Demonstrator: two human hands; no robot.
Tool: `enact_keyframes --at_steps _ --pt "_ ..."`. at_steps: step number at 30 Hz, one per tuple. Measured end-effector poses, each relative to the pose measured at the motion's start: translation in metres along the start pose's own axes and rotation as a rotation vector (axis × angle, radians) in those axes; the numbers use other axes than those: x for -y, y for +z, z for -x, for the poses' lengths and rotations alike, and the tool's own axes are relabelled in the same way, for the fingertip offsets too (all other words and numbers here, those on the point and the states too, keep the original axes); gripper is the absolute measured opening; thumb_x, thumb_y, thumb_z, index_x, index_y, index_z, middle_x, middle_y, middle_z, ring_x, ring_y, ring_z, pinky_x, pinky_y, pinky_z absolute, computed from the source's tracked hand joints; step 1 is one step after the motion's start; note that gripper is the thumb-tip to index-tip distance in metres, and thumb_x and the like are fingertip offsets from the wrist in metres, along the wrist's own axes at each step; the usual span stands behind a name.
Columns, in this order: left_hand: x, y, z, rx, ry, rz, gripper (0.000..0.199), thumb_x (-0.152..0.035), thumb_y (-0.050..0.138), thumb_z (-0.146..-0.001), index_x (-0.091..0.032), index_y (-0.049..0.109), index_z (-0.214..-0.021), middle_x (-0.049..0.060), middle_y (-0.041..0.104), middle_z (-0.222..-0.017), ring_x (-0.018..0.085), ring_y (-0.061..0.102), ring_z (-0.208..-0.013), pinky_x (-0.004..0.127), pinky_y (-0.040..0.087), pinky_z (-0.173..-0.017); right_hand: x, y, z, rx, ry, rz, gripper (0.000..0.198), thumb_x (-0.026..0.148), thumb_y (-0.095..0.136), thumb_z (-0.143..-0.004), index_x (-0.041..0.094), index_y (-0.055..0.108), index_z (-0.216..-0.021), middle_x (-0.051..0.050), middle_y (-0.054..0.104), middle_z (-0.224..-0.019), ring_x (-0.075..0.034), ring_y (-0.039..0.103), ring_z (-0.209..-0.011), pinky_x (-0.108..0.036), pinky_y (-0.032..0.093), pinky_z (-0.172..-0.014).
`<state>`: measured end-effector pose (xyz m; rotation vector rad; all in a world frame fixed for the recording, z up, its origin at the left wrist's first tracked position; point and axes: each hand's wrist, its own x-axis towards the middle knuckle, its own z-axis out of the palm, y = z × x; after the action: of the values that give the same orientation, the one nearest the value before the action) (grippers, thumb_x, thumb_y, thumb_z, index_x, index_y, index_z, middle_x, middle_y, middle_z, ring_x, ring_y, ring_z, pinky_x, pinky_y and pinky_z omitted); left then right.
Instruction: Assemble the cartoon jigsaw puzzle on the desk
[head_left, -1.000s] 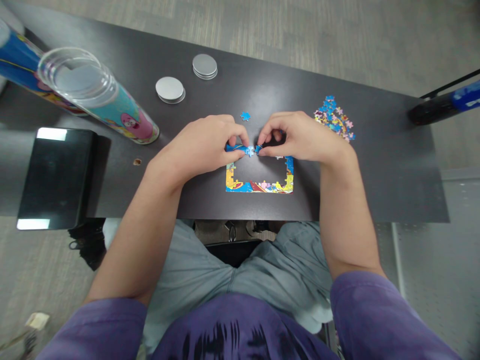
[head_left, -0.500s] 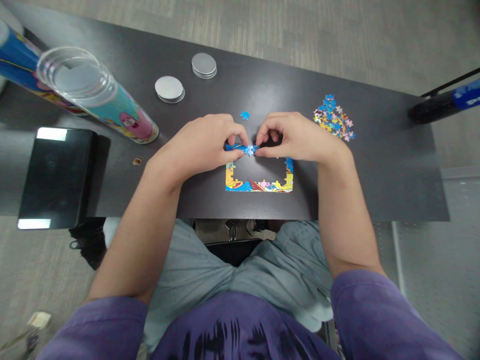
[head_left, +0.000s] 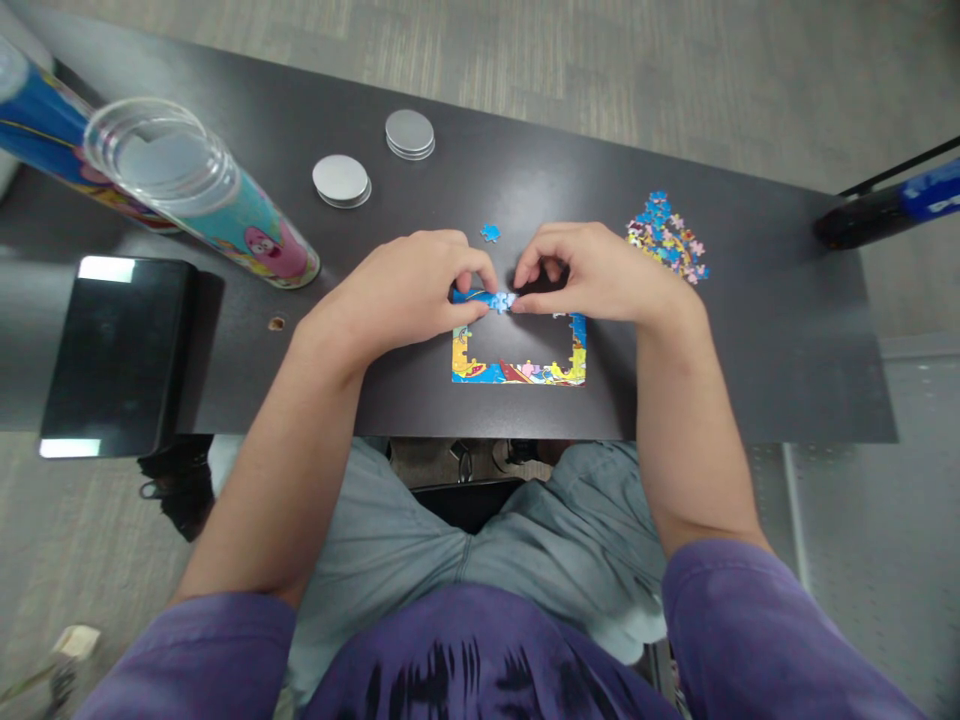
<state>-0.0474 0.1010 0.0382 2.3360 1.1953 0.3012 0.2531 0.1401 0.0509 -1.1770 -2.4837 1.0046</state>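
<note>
A jigsaw border (head_left: 517,373) lies on the dark table in front of me, with bare table inside its ring of joined pieces. My left hand (head_left: 427,280) grips the blue top strip (head_left: 471,296) between thumb and forefinger. At the end of that strip, my right hand (head_left: 581,270) pinches a light-blue puzzle piece (head_left: 507,300), its thumb at the right side and its other fingers curled above. My right hand covers part of the border's upper right. Just beyond both hands, a single blue puzzle piece (head_left: 490,233) lies apart.
A heap of loose puzzle pieces (head_left: 667,240) sits to the right. Two stacks of round discs (head_left: 409,133) are at the back. On the left stand a teal printed tube (head_left: 255,235), a blue tube (head_left: 45,125) and a black tablet-like device (head_left: 116,355). A dark bottle-like object (head_left: 862,222) is far right.
My right fingers have shifted very slightly around the light-blue piece at the strip's end. Both hands otherwise keep their places, and the view has moved a little.
</note>
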Motion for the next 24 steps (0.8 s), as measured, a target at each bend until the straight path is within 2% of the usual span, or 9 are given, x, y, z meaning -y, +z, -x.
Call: enact_keyframes --at_steps 5,8,12,14,16,20,24 --pt "-0.004 0.000 0.000 -0.005 0.001 0.002 0.031 -0.039 0.086 -0.108 -0.035 0.101 -0.135 0.005 0.090 -0.120 0.027 0.083 -0.106 0.036 0.057 -0.090 0.003 0.001 -0.002 0.012 -0.012 0.009 0.032 0.047 0.113 -0.087 0.030 0.088 -0.095 -0.005 0.083 -0.100 -0.027 0.069 -0.089 -0.044 0.055 -0.080" --pt "-0.005 -0.001 0.000 -0.004 0.009 0.007 0.031 -0.039 0.086 -0.108 -0.036 0.102 -0.134 0.005 0.091 -0.119 0.027 0.082 -0.107 0.035 0.056 -0.087 0.002 -0.002 0.001 -0.006 -0.006 0.005 0.031 0.052 0.110 -0.091 0.031 0.088 -0.095 -0.005 0.084 -0.098 -0.028 0.071 -0.090 -0.045 0.057 -0.082" --pt "-0.007 -0.002 0.001 0.006 0.009 0.018 0.034 -0.037 0.086 -0.109 -0.036 0.102 -0.139 0.006 0.090 -0.124 0.026 0.081 -0.106 0.037 0.053 -0.085 -0.008 -0.010 0.006 -0.205 0.042 0.016 0.027 0.054 0.101 -0.100 0.032 0.086 -0.096 -0.007 0.085 -0.098 -0.032 0.073 -0.090 -0.051 0.060 -0.088" --pt "-0.008 -0.003 0.001 0.026 0.013 0.020 0.035 -0.036 0.084 -0.110 -0.036 0.102 -0.140 0.007 0.090 -0.125 0.025 0.081 -0.103 0.038 0.052 -0.085 -0.017 -0.015 0.008 -0.313 0.080 0.039 0.025 0.051 0.100 -0.099 0.031 0.086 -0.097 -0.008 0.083 -0.095 -0.033 0.073 -0.090 -0.052 0.059 -0.088" --pt "-0.007 -0.003 0.001 0.035 0.020 0.017 0.036 -0.037 0.083 -0.110 -0.035 0.102 -0.140 0.008 0.090 -0.126 0.025 0.080 -0.102 0.038 0.052 -0.086 -0.028 -0.022 0.011 -0.361 0.116 0.063 0.024 0.047 0.102 -0.097 0.031 0.085 -0.097 -0.007 0.079 -0.089 -0.031 0.070 -0.087 -0.052 0.057 -0.087" --pt "-0.002 -0.003 0.000 0.000 0.007 0.006 0.038 -0.040 0.087 -0.107 -0.033 0.100 -0.142 0.008 0.091 -0.123 0.026 0.082 -0.103 0.038 0.054 -0.086 -0.042 -0.034 0.017 -0.368 0.159 0.090 0.023 0.040 0.104 -0.093 0.030 0.084 -0.093 -0.005 0.072 -0.078 -0.026 0.060 -0.079 -0.052 0.053 -0.086" --pt "0.004 -0.003 0.001 -0.004 -0.010 -0.004 0.036 -0.043 0.085 -0.107 -0.032 0.097 -0.140 0.007 0.091 -0.118 0.027 0.082 -0.104 0.039 0.054 -0.086 -0.047 -0.036 0.022 -0.310 0.164 0.033 0.035 0.058 0.108 -0.090 0.032 0.086 -0.096 -0.002 0.072 -0.077 -0.027 0.063 -0.078 -0.048 0.052 -0.077"
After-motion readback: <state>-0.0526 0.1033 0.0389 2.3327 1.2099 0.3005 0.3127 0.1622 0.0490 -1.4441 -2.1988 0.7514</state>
